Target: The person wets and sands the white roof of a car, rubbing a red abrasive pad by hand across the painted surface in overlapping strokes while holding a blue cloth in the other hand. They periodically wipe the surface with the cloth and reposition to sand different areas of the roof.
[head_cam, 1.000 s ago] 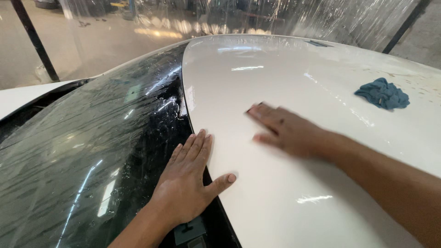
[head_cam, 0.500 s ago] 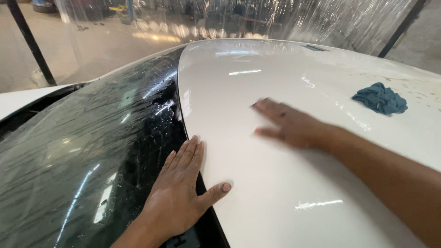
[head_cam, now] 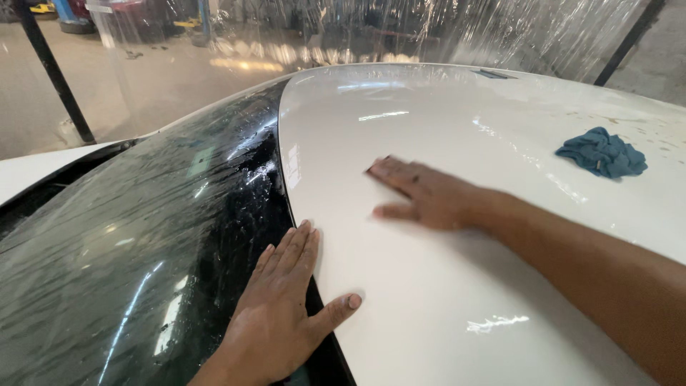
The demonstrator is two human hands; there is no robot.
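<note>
My left hand (head_cam: pixel 282 304) lies flat, fingers together, across the seam where the wet dark windshield (head_cam: pixel 136 250) meets the glossy white car roof (head_cam: pixel 443 300); its thumb rests on the roof. My right hand (head_cam: pixel 421 191) is pressed flat on the white roof a little farther in, fingers spread and pointing left, slightly blurred. Neither hand holds anything. A crumpled blue cloth (head_cam: pixel 602 153) lies on the roof at the right, well beyond my right hand.
Clear plastic sheeting (head_cam: pixel 429 28) hangs behind the car. A black pole (head_cam: pixel 53 75) stands at the far left on the concrete floor, another slants at the top right (head_cam: pixel 629 39). Part of the white hood (head_cam: pixel 36 168) shows at the left.
My right hand has slid a little across the roof, staying flat. My left hand keeps its place on the windshield edge. The view has shifted slightly.
</note>
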